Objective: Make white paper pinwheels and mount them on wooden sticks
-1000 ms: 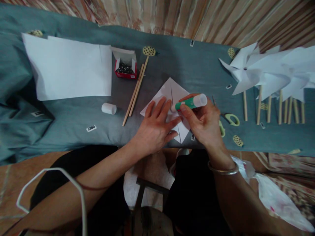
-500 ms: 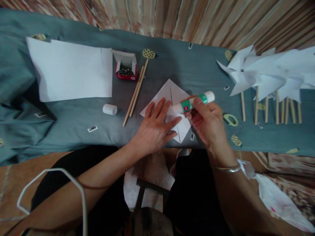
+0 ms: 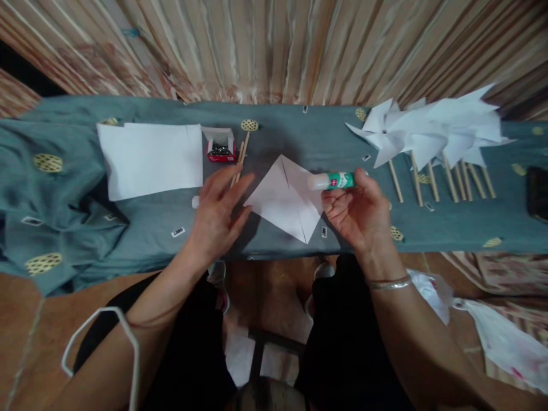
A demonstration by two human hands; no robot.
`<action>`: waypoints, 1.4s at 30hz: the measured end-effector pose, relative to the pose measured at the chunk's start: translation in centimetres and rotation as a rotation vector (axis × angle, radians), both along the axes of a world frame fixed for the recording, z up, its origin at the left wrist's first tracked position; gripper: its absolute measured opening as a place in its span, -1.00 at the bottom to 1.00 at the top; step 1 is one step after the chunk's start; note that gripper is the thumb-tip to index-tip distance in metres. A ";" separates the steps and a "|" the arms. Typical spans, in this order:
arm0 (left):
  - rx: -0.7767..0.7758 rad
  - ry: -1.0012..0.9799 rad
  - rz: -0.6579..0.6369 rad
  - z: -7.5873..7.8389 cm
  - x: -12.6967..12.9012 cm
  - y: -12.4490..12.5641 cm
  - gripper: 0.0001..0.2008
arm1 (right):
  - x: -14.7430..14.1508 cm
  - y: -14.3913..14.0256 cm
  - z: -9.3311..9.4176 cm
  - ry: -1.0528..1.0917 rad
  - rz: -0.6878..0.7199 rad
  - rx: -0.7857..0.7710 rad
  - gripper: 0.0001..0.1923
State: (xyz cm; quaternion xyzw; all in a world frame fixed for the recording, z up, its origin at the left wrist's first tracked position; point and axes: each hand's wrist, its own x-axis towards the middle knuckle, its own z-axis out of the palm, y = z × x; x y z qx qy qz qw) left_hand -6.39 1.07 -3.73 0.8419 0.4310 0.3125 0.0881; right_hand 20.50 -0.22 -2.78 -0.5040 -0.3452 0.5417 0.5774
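My right hand (image 3: 359, 208) grips a green and white glue stick (image 3: 340, 181), its uncapped end pointing left over the paper's right side. Below it on the cloth lies a square of white paper (image 3: 285, 197), turned like a diamond, with dark slits running in from two corners. My left hand (image 3: 220, 211) hovers left of the paper, fingers apart and holding nothing. Partly covered by that hand are two thin wooden sticks (image 3: 242, 153) and the white glue cap (image 3: 196, 202).
A stack of white sheets (image 3: 156, 160) lies at the left, beside a small red box (image 3: 221, 145) of metal pins or fasteners. Several white paper pinwheels (image 3: 432, 128) on wooden sticks lie at the right. A dark object (image 3: 538, 194) sits at the far right edge.
My left hand has lifted off the paper and moved left toward the sticks and cap. My right hand still holds the glue stick, now more level. The camera view has shifted.
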 end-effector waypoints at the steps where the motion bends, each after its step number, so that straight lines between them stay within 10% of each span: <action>1: -0.004 0.012 0.039 0.3 -1.3 0.3 -0.51 | 0.0 -0.1 0.1 -0.008 0.005 0.010 -0.69; 6: -0.211 0.039 0.152 0.8 -5.7 0.4 -0.47 | -0.2 -0.4 0.2 0.110 0.003 -0.023 -0.72; 16: -0.335 0.142 0.242 0.4 -5.8 0.1 -0.61 | -3.4 -2.2 0.7 0.324 0.173 -0.160 -0.75; 27: -0.731 -0.679 0.033 2.7 -0.7 -3.1 -0.64 | -5.7 -4.0 1.5 0.483 0.271 -0.234 -0.78; 42: -0.808 -0.820 0.038 3.9 0.8 -4.3 -0.65 | -5.2 -4.6 1.5 0.389 0.264 -0.199 -0.71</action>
